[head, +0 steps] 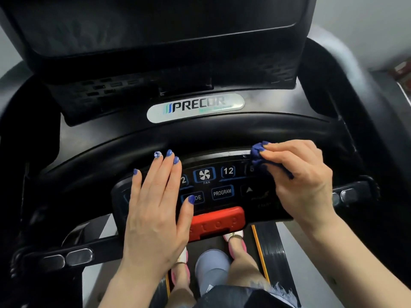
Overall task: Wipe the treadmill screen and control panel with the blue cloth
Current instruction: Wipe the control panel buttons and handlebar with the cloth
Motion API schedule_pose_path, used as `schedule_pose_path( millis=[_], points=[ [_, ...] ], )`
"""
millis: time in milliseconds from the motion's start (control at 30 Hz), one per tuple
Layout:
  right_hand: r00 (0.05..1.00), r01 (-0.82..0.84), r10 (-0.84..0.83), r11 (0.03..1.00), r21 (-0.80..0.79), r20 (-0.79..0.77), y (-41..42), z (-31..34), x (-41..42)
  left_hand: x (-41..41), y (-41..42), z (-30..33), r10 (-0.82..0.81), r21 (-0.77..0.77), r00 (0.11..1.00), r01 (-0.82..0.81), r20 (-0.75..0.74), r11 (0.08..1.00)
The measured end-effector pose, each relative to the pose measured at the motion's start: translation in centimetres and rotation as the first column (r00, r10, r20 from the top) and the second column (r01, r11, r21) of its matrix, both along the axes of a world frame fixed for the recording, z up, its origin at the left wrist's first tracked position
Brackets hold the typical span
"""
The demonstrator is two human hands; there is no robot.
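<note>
Right hand (302,181) bunching blue cloth (259,155) at control panel (222,183) top edge. Left hand (155,203) flat, fingers straight, covering left buttons. Red stop key (219,221) below; dark screen (155,25) above.

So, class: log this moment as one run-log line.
right hand: wiping with blue cloth | left hand: flat on control panel | screen: untouched

Cloth (258,155): dark blue, plain. Control panel (222,185): black, with white lettering and symbols inside blue-outlined buttons. Stop bar (219,221): red-orange. Screen (155,25): black, unlit. Logo plate (195,107): silver-grey, dark lettering, blue-green stripes at its left end. Handlebar (200,134): glossy black. Left hand (155,210): nails painted blue, one with a pale glittery finish. Belt edge stripe (259,247): orange on black. Shoes (235,237): pink and white.
</note>
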State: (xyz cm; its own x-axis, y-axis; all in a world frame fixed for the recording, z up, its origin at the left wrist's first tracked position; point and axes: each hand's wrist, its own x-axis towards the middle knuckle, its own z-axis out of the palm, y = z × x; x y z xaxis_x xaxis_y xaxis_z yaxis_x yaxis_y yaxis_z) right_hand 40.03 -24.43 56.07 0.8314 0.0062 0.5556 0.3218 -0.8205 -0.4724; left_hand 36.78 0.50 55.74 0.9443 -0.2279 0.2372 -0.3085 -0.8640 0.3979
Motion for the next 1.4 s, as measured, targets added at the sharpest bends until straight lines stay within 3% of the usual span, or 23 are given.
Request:
schedule_pose_path(
  millis=[133, 300, 467, 667, 900, 1100, 1267, 1400],
  points=[
    [0.999, 0.048, -0.048, 0.997, 0.058, 0.004, 2.7, 0.0, 0.6, 0.0, 0.0, -0.1, 0.000, -0.003, 1.000, 0.000, -0.005, 1.000],
    [0.999, -0.016, 0.017, 0.999, -0.041, 0.028, 1.4, -0.2, -0.1, 0.1, 0.2, 0.0, -0.017, -0.004, 1.000, 0.017, -0.010, 1.000],
    [0.998, 0.064, -0.065, 0.996, 0.066, 0.017, 2.9, 0.0, 0.5, 0.1, 0.2, -0.1, -0.018, -0.010, 1.000, 0.018, -0.003, 1.000],
    [0.999, -0.031, 0.031, 1.000, -0.005, 0.028, 2.2, -0.3, -0.2, 0.1, 0.3, -0.1, -0.023, -0.006, 1.000, 0.023, -0.007, 1.000],
    [0.998, 0.059, -0.058, 0.998, 0.023, -0.039, 1.9, 1.0, 0.7, 0.1, 0.5, -0.1, -0.037, 0.000, 0.999, 0.037, -0.019, 0.999],
    [0.948, 0.293, -0.301, 0.952, 0.088, 0.099, 2.3, 1.9, 0.4, 0.1, 0.4, -0.2, -0.032, -0.007, 0.999, 0.032, -0.014, 0.999],
    [0.973, 0.225, -0.227, 0.973, 0.039, 0.042, 4.3, 0.3, -0.9, 0.1, 0.6, -0.2, -0.043, -0.006, 0.999, 0.043, -0.019, 0.999],
    [0.997, 0.069, -0.065, 0.993, 0.093, -0.044, 3.6, 0.0, -2.9, 0.2, 0.7, -0.3, -0.053, -0.015, 0.998, 0.053, -0.016, 0.998]
  ],
)
